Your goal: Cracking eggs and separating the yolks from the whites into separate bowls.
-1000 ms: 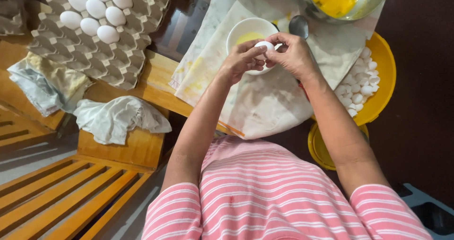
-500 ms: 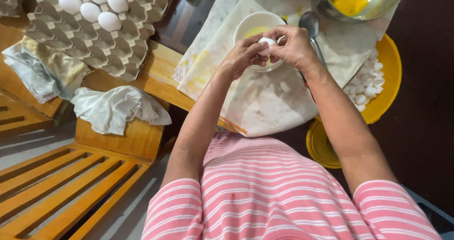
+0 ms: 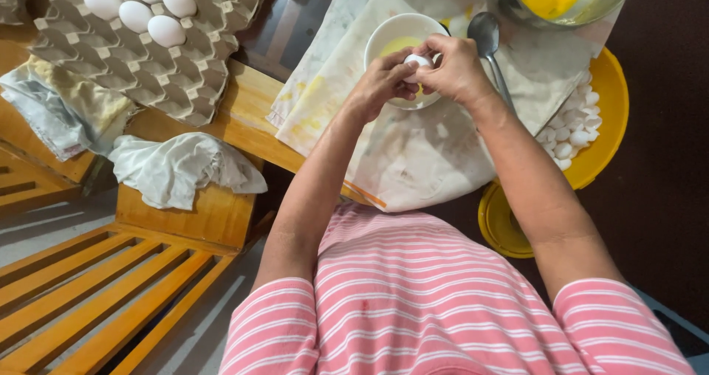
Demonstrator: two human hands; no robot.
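white eggshell: i see the small white egg [image 3: 418, 62] pinched between both hands, left hand [image 3: 379, 85] and right hand [image 3: 456, 70] curled tight on it, thumbs meeting at the shell, right over the round white bowl [image 3: 384, 39] so liquid would drop in. grey metal spoon [image 3: 487, 34] lies beside the bowl. grey pulp egg tray [image 3: 148, 65] up left holds white eggs. yellow round basin [image 3: 602, 135] right holds shells. no labels readable.

white egg [image 3: 418, 62], held above small white bowl [image 3: 391, 37]
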